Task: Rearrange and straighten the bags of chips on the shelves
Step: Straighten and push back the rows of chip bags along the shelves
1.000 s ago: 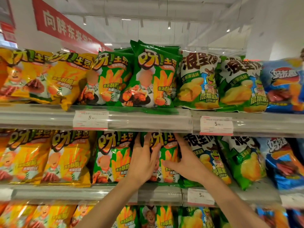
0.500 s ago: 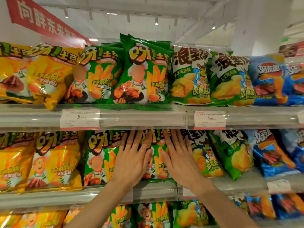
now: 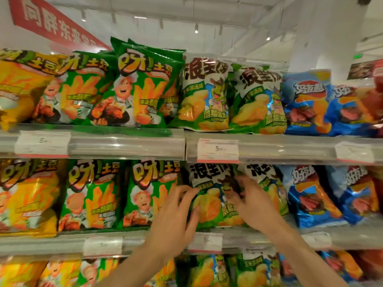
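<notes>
Chip bag [image 3: 209,200], white-and-green, upright on middle shelf [image 3: 259,237] | left hand [image 3: 176,220] curls round its left edge | right hand [image 3: 251,200] grips its right edge | green, blue bags [image 3: 310,193] alongside

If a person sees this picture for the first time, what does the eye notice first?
Two bare hands, left and right, grip a green-and-white crinkled chip bag on the middle shelf, at centre. Around them stand rows of glossy bags: yellow at left, blue at right.
</notes>
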`<act>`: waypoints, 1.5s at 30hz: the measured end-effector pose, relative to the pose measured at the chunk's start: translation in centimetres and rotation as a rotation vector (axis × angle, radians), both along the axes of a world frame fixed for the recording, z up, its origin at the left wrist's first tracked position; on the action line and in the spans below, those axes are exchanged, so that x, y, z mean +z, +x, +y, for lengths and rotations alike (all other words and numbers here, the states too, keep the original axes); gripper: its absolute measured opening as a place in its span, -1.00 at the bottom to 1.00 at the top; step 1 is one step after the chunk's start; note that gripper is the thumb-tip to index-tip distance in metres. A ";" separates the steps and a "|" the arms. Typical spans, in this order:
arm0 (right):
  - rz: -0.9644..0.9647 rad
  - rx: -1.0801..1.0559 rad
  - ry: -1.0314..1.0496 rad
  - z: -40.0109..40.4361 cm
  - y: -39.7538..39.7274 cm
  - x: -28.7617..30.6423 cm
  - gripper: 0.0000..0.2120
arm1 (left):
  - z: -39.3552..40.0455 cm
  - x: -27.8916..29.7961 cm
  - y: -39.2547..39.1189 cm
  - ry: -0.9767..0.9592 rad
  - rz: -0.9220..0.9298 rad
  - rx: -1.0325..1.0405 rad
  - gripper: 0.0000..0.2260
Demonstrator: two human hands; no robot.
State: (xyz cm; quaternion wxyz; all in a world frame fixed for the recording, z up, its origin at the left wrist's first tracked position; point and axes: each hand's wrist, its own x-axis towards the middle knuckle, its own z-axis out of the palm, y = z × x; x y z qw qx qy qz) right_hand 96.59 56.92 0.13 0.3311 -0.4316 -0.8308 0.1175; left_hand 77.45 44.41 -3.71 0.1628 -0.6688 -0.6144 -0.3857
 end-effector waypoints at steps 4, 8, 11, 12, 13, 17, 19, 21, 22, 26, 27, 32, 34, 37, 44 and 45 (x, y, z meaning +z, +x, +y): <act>-0.043 0.083 -0.161 1.6 -0.4 -0.2 -0.44 | 3.1 -0.4 3.4 -0.177 -0.279 0.073 -0.50; 0.021 0.206 -0.331 3.2 -1.5 -0.1 -0.29 | 5.6 0.8 4.7 -0.243 -0.490 0.118 -0.45; 0.087 0.282 -0.416 3.9 -1.9 -0.2 -0.28 | 7.0 1.5 5.0 -0.266 -0.646 0.156 -0.43; 0.112 0.305 -0.428 4.0 -1.9 -0.2 -0.28 | 7.5 1.5 5.0 -0.261 -0.680 0.163 -0.44; 0.143 0.324 -0.429 4.1 -1.9 -0.3 -0.29 | 7.8 1.5 4.9 -0.248 -0.705 0.168 -0.45; 0.246 0.377 -0.350 4.1 -1.4 -1.1 -0.23 | 7.6 0.9 4.7 -0.135 -0.725 0.128 -0.45; 0.282 0.395 -0.320 3.9 -1.0 -1.3 -0.20 | 7.2 0.7 4.8 -0.104 -0.696 0.102 -0.45; 0.311 0.405 -0.299 3.7 -0.5 -1.4 -0.20 | 6.9 0.9 4.8 -0.074 -0.694 0.077 -0.43; 0.320 0.410 -0.297 3.6 -0.3 -1.5 -0.20 | 6.9 1.1 4.7 -0.053 -0.701 0.070 -0.43; 0.363 0.434 -0.328 3.3 0.5 -1.7 -0.19 | 7.6 2.1 4.1 0.015 -0.724 0.035 -0.45; 0.364 0.440 -0.321 3.2 0.7 -1.7 -0.20 | 7.8 2.2 3.9 0.017 -0.727 0.017 -0.46; 0.333 0.443 -0.283 3.1 1.0 -1.1 -0.19 | 7.9 2.1 3.9 0.033 -0.641 -0.051 -0.53; 0.287 0.429 -0.314 3.3 0.9 -0.3 -0.15 | 7.8 2.1 3.8 0.037 -0.613 -0.050 -0.54; 0.233 0.441 -0.359 3.9 0.8 0.3 0.01 | 7.8 2.0 3.6 0.047 -0.589 -0.038 -0.53; 0.224 0.432 -0.332 4.3 1.4 0.5 -0.06 | 8.1 2.0 3.5 0.066 -0.604 -0.065 -0.45; 0.224 0.425 -0.335 4.5 1.4 0.5 -0.06 | 8.2 2.1 3.5 0.062 -0.602 -0.067 -0.45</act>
